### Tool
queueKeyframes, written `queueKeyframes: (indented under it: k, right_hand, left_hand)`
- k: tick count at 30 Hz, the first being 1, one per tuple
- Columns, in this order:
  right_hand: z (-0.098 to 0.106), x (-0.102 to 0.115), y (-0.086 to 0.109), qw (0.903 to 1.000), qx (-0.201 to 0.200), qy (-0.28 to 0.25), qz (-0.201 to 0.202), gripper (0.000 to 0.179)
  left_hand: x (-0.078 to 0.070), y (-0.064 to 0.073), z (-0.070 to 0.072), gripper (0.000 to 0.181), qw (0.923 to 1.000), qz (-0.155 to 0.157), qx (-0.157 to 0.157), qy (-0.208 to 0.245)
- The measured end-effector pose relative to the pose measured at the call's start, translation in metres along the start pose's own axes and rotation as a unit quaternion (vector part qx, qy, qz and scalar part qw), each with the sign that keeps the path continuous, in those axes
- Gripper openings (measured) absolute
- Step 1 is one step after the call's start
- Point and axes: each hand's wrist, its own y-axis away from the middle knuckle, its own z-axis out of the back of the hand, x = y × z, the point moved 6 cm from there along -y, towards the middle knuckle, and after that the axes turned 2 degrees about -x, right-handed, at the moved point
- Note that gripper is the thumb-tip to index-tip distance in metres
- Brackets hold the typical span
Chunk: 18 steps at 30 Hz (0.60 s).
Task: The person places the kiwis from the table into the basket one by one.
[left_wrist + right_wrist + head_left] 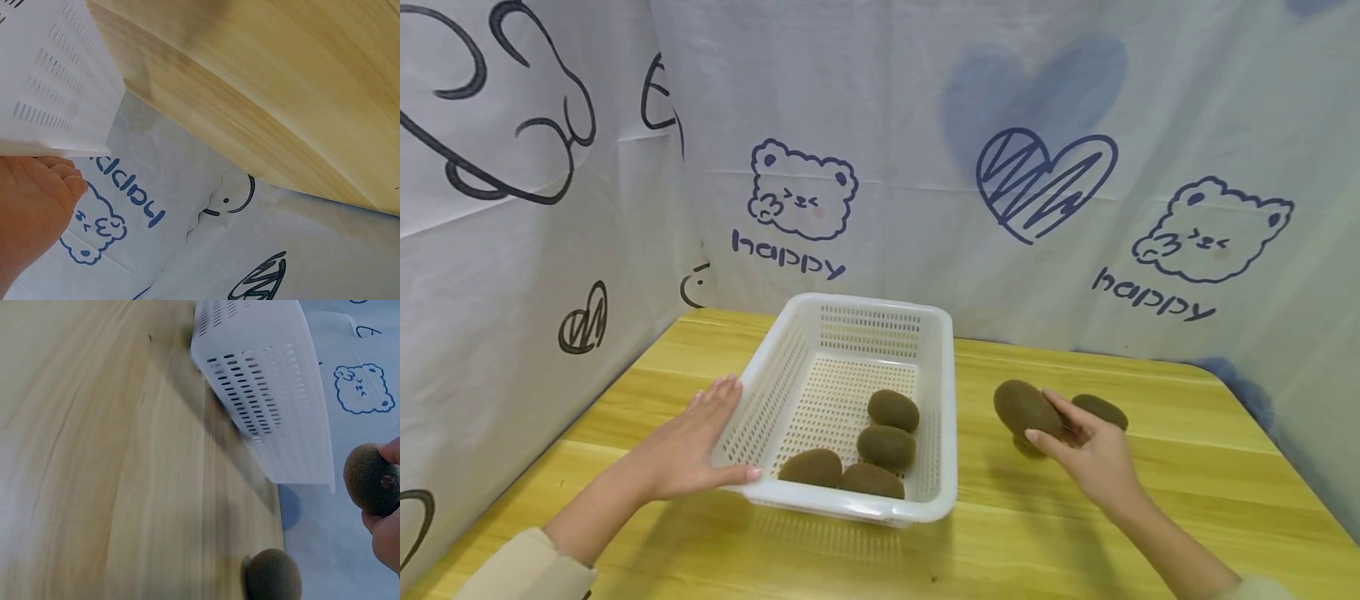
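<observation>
My right hand (1093, 454) pinches a brown kiwi (1026, 407) between thumb and fingers, raised over the table to the right of a white plastic basket (946, 400). In the right wrist view the held kiwi (370, 478) shows its stem end. Under it, part of another kiwi (1028, 447) peeks out, and one more kiwi (1101, 409) lies behind my fingers. My left hand (692, 450) rests on the basket's left rim, fingers extended and thumb at the near corner. Several kiwis (886, 448) lie in the basket's near right part.
The yellow wood-grain table (1000, 542) ends at the back against a white curtain (910, 208) with blue drawings. On the left, another stretch of curtain (497, 292) hangs beside the table edge. The basket's slotted wall (262, 394) stands left of the right hand.
</observation>
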Motion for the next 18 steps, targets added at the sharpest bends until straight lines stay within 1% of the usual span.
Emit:
queueKeyframes:
  k: [6,10,15,18]
  right_hand:
    - [-0.012,0.013,-0.004,0.9991,0.029,-0.03,-0.006,0.062]
    - [-0.019,0.023,-0.008,0.9983,0.035,-0.045,0.01,0.06]
    - [-0.03,0.033,-0.012,0.9976,0.035,-0.048,0.036,0.057]
    - [-0.038,0.037,-0.015,0.9962,0.04,-0.065,0.043,0.057]
  left_hand:
    - [0.0,0.0,0.0,0.108,1.0,0.002,0.002,-0.003]
    - [0.0,0.0,0.0,0.108,1.0,0.003,0.002,-0.001]
    - [0.0,0.0,0.0,0.108,1.0,0.003,0.001,0.001]
    - [0.0,0.0,0.0,0.108,1.0,0.001,-0.001,0.0]
